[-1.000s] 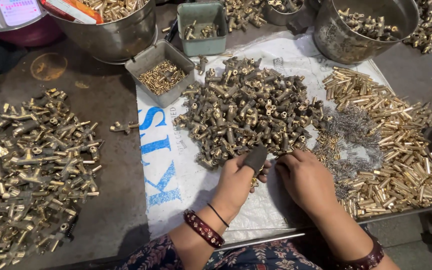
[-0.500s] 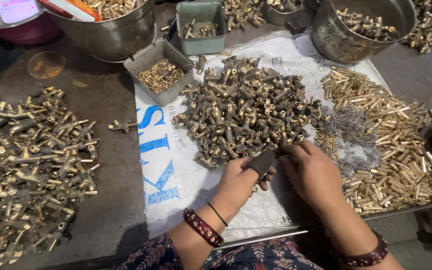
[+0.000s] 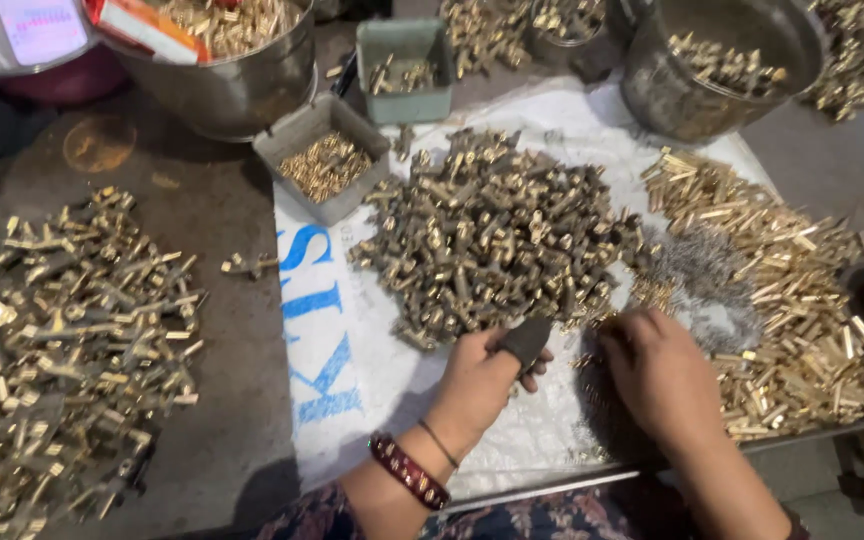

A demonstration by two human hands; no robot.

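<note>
My left hand (image 3: 477, 375) sits on the white sack sheet (image 3: 372, 400) at the near edge of the big heap of dull brass fittings (image 3: 497, 235), fingers curled, the thumb in a dark rubber cap (image 3: 525, 341) that points up and away toward the heap. Whether it pinches a fitting under the cap I cannot tell; the fingers hide it. My right hand (image 3: 657, 375) lies just beside it, palm down, fingers bent onto the scatter of small parts at the heap's near right corner, close to the grey wire springs (image 3: 697, 265). The heap lies straight ahead of both hands, its nearest pieces touching my left fingertips, so the left is the nearer one. Pieces lie every way, no common axis. Bright brass pins (image 3: 792, 290) spread to the right, well past the right hand. Far left on the bare table (image 3: 222, 330), a separate pile of assembled brass pieces (image 3: 62, 340). A small grey tray (image 3: 322, 160) of tiny parts stands beyond the heap.
</note>
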